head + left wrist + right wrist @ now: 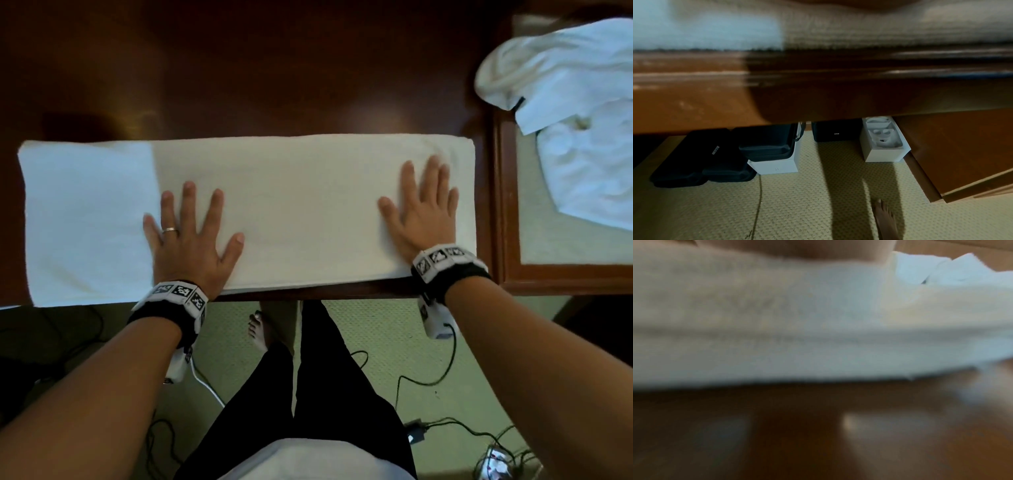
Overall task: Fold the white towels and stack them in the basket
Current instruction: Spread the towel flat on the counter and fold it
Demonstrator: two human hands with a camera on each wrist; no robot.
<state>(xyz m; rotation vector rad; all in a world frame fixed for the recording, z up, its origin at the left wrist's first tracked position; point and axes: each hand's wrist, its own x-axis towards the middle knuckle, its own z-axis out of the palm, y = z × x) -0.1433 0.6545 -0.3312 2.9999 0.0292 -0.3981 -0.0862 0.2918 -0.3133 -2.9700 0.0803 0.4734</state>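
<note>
Pressing flat with both palms, the person smooths a long white terry towel (301, 212), already doubled into a strip, along the near edge of a dark polished wooden table (274, 68). In the head view the left hand (191, 240) lies spread, fingers straight, left of the strip's middle, and the right hand (419, 216) lies spread near the strip's right end; neither grasps anything. I judge the spread palms are there to drive out air and wrinkles so the next fold across the length stays square. The towel lies directly beneath both hands, its left part reaching well past the left hand. A rumpled heap of white towels (565, 113) waits on a lower wooden side table (507, 205) to the right. No basket shows.

The left wrist view is smeared; pale cloth sits at the top above the table's brown front, and below it black cases (701, 155) and white boxes (884, 141) stand on beige patterned carpet (797, 203).

The right wrist view, blurred too, shows the towel's layered near edge touching the wood.
</note>
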